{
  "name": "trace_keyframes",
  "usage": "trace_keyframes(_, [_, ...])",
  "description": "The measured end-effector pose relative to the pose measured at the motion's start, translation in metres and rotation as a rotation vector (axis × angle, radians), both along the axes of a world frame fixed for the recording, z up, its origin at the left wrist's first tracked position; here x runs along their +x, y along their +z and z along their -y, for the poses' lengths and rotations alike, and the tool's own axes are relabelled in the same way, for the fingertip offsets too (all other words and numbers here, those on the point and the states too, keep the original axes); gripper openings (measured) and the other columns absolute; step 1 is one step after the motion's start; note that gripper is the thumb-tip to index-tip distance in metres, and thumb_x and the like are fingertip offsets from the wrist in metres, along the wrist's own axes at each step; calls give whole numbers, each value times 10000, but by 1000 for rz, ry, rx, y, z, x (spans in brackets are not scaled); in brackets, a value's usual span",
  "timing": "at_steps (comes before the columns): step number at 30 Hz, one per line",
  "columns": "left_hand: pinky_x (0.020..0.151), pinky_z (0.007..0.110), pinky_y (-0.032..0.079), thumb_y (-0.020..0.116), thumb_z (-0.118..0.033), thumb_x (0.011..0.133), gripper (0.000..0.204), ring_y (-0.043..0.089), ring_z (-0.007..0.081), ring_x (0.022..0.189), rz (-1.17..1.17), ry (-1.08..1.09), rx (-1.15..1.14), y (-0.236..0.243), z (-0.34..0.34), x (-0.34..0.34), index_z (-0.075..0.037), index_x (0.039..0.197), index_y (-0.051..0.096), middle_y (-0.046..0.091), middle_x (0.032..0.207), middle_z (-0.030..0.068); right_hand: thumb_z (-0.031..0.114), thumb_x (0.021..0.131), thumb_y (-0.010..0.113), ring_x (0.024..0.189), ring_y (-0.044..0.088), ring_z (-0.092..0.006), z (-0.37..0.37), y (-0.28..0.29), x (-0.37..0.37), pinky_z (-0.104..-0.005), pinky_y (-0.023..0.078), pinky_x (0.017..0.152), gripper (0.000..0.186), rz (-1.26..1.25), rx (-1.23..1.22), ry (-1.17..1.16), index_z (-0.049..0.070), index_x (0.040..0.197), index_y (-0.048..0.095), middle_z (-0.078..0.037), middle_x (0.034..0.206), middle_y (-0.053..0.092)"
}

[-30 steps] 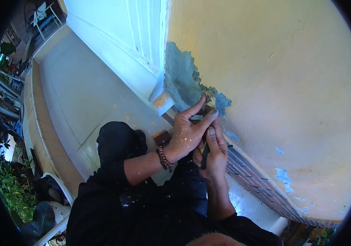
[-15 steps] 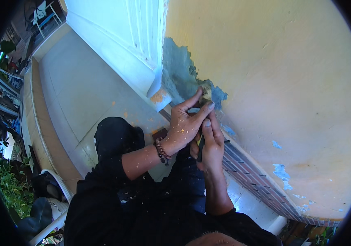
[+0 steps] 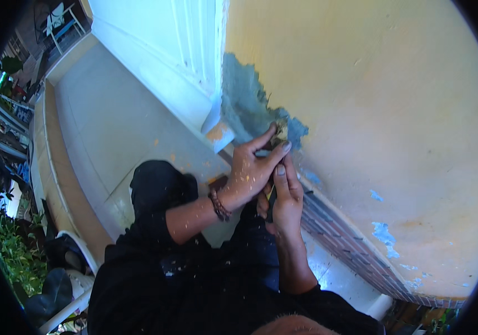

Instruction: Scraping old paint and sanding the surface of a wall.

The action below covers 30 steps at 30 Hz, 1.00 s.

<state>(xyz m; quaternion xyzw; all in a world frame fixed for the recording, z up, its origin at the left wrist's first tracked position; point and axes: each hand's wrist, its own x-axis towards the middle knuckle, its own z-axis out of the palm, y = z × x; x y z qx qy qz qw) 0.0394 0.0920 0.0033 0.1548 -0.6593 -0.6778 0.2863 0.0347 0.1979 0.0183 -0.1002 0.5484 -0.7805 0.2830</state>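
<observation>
My right hand [image 3: 288, 211] is closed round the black and yellow handle of a scraper [image 3: 272, 202]. Just ahead of it, the thumb and fingers of my left hand [image 3: 248, 172] pinch the front end of the same tool, close against the wall. A yellowish, dirty-looking bit [image 3: 282, 130] shows beyond those fingertips; whether it is the blade or loosened paint I cannot tell. Both hands are at the lower edge of a bare grey patch [image 3: 243, 100] with ragged borders in the yellow painted wall [image 3: 373, 111]. Pale paint crumbs dot my left hand and forearm.
A white panelled door or shutter [image 3: 161, 50] borders the patch on the left. Brick-patterned skirting [image 3: 345, 240] runs along the wall's foot. Paint flakes lie on the grey tiled floor [image 3: 105, 123]. Smaller peeled spots [image 3: 384, 239] mark the wall at right. Plants [image 3: 16, 234] stand far left.
Both hands and the scraper have shifted very slightly down and left along the wall. My grip looks the same.
</observation>
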Motion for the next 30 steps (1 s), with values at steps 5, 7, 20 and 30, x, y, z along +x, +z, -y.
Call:
trace_keyframes(5, [794, 271, 555, 763, -261, 953, 615, 646, 78, 892, 93, -15, 155, 19, 4, 5, 81, 1416, 548, 759, 1007, 131, 238, 1128, 403, 438, 439, -81, 3, -6, 2, -252, 345, 376, 481, 41, -41, -1, 201, 1605, 361, 18, 639, 478])
trace_keyframes(7, [715, 267, 548, 761, -266, 956, 609, 611, 66, 809, 43, -5, 11, -1, -3, 7, 48, 1433, 550, 749, 983, 108, 246, 1126, 416, 428, 431, -82, 0, -2, 3, -251, 343, 376, 475, 39, -34, 17, 209, 1598, 379, 15, 633, 486])
trace_keyframes(20, [851, 292, 557, 759, -248, 959, 601, 652, 87, 944, -34, 99, 125, 17, 15, -5, 72, 1422, 548, 755, 1057, 139, 252, 1123, 400, 431, 440, -76, 13, 0, -5, -244, 337, 366, 492, -59, 72, 47, 163, 1606, 364, 3, 666, 530])
trace_keyframes(30, [796, 278, 557, 745, -268, 963, 614, 648, 100, 902, 17, 25, 46, -5, 24, 1, 68, 1432, 538, 744, 1065, 149, 243, 1128, 383, 427, 439, -81, 21, -3, 4, -244, 343, 373, 502, -35, 0, 49, 144, 1618, 329, -17, 699, 571])
